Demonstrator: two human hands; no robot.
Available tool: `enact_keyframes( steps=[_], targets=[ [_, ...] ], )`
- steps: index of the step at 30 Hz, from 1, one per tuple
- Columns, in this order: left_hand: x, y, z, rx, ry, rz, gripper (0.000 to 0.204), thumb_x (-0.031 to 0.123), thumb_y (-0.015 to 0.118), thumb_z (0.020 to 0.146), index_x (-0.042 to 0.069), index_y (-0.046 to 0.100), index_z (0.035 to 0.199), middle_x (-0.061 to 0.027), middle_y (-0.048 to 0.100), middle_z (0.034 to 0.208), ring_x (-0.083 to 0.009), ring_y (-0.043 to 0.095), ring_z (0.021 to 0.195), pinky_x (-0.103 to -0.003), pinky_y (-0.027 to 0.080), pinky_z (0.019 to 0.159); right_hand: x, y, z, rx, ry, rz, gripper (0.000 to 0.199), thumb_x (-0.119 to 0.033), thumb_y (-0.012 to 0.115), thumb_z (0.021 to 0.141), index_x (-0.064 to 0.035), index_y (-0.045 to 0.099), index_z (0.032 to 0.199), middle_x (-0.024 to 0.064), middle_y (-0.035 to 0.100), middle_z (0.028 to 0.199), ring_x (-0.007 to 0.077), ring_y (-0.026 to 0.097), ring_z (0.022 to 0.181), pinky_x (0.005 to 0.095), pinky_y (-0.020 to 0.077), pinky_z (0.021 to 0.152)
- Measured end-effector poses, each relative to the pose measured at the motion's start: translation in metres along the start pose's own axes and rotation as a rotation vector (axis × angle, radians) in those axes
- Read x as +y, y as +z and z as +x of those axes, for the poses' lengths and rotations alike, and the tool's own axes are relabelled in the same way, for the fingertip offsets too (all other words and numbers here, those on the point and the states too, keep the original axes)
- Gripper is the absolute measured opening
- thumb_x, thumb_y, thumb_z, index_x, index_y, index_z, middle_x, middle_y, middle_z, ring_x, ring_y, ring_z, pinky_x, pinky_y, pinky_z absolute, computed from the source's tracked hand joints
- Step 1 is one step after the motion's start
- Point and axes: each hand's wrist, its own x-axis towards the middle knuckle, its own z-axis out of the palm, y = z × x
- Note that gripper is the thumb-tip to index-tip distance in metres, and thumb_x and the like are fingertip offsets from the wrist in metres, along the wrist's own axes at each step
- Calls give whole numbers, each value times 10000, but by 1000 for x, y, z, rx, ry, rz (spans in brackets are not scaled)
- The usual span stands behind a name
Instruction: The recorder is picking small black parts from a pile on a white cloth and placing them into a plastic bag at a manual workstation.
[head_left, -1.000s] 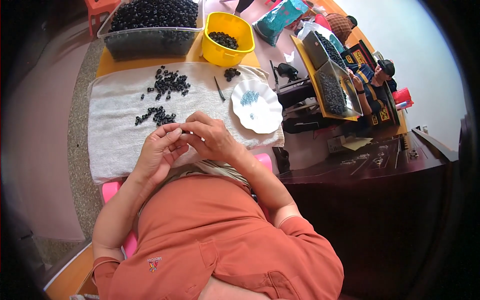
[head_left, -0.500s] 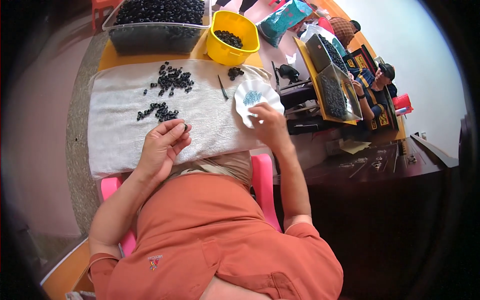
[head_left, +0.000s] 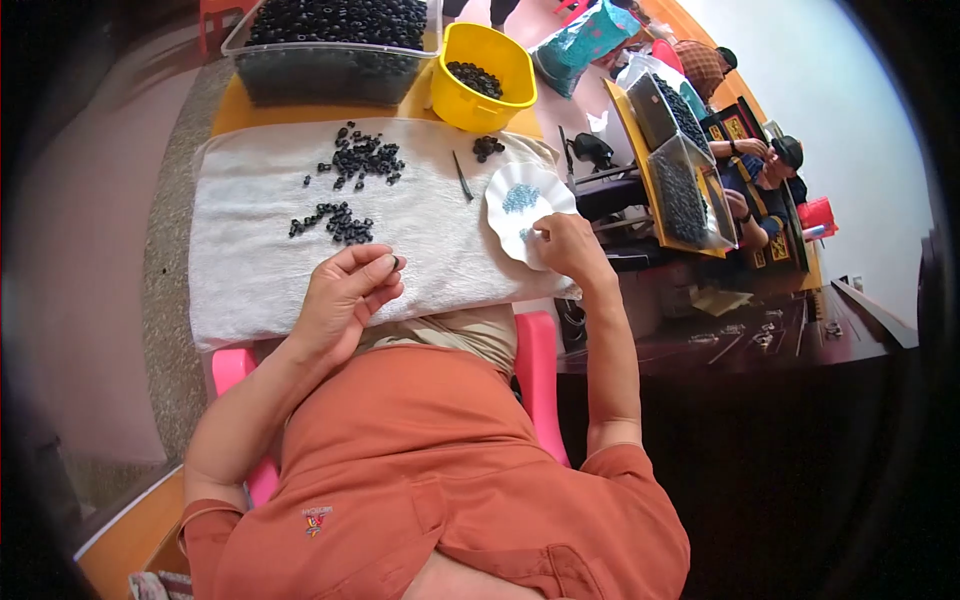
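Between the thumb and forefinger of my left hand (head_left: 340, 300) is a small black ring-like part (head_left: 397, 263), held just above the near part of the white towel (head_left: 250, 270). My right hand (head_left: 572, 248) is over the near right side of a white wavy-rimmed dish (head_left: 497, 212), its fingers curled and pinched together. What those fingertips hold, if anything, is too small to see. Tiny light-blue pieces (head_left: 520, 198) lie in the dish. Two loose groups of black parts, a farther pile (head_left: 362, 160) and a nearer pile (head_left: 335, 223), lie beyond my left hand.
Dark tweezers (head_left: 462, 176) and a small black cluster (head_left: 487, 148) lie left of and behind the dish. At the back stand a yellow tub (head_left: 455, 108) and a clear bin (head_left: 330, 88) holding black parts. More bins (head_left: 690, 195) and a person (head_left: 765, 180) are at the right.
My right hand has shifted lower over the dish, and its fingers have curled in more tightly. The left hand keeps its hold on the black part. The whole view has shifted slightly.
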Motion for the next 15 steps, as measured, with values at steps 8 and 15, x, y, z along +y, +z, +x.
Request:
enact_keyframes(
  steps=[8,15],
  targets=[
    [-2,-2,-1,17,-9,24,146,86,673,905,43,633,1039,-81,684,988,-132,653,844,-273,565,806,-28,-4,-6,323,-151,507,160,-1,657,797,3,692,953,126,680,820,196,667,718,288,520,667],
    [-6,0,0,-45,-43,24,158,94,673,905,43,628,1048,-70,675,992,-133,645,856,-281,556,811,-118,8,-13,-175,-258,1357,102,87,663,845,65,638,941,84,624,907,140,632,822,263,535,757]
  ],
)
